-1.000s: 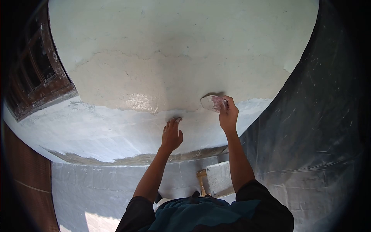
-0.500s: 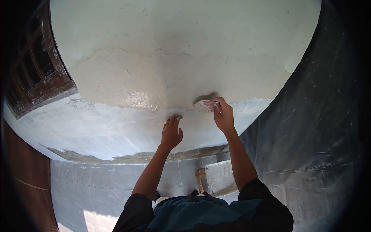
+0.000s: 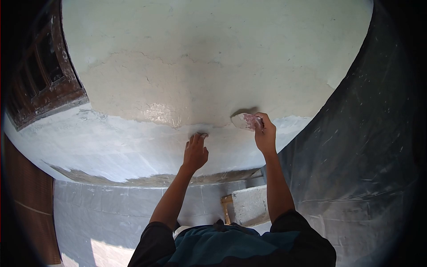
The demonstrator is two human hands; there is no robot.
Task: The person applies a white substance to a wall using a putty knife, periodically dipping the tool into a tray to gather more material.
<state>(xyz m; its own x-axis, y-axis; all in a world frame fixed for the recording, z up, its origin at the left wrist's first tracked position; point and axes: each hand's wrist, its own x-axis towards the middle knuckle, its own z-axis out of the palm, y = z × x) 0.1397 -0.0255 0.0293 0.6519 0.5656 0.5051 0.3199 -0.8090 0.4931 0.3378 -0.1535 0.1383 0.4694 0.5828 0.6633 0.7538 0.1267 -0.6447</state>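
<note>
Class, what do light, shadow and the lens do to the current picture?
Head view: glare glints on the wall, left of centre; head view: a dark shadow edges the tool in the right hand; head view: a bright patch whitens the floor; head view: the lens seems to bow straight edges, and the corners go black.

We can pass between left hand [image 3: 195, 155] and scraper [image 3: 244, 121] | wall [image 3: 222, 84] blocks us ahead | window frame [image 3: 67, 97] far left
</note>
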